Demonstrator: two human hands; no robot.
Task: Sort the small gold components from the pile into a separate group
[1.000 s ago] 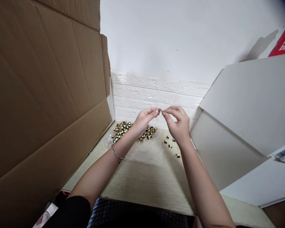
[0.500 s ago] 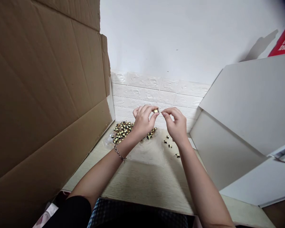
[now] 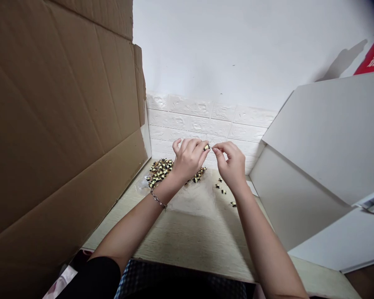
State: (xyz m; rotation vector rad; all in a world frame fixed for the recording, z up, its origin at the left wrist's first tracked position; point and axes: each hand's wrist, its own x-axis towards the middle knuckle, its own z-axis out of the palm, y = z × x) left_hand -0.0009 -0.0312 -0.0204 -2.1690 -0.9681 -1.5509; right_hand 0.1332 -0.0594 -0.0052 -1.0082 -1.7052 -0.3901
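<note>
Left hand (image 3: 190,160) narrow, thumb and fingertips pinched on 1 tiny gold-and-black part (image 3: 206,147), its exact kind too small to tell; right hand (image 3: 233,166) narrow too, its fingertips (image 3: 215,149) just beside that part, any contact impossible to make out. Just beyond the left hand, toward its little-finger side, a heap (image 3: 160,172) of like parts; partly under the same hand, a smaller heap (image 3: 199,175); both on clear film (image 3: 187,195). Just beyond the right hand, a few loose parts (image 3: 221,186) on a pale wood-grain board (image 3: 190,241). Around the left wrist, a chain bracelet (image 3: 158,199). Left of the left hand, a cardboard sheet (image 3: 59,124); right of the right hand, a white panel (image 3: 314,166); ahead of both hands, a brick-pattern wall (image 3: 205,120). Best handling, in all likelihood: light pressure on the part's edges, wrists steady, fingertips close, both hands low over the film.
</note>
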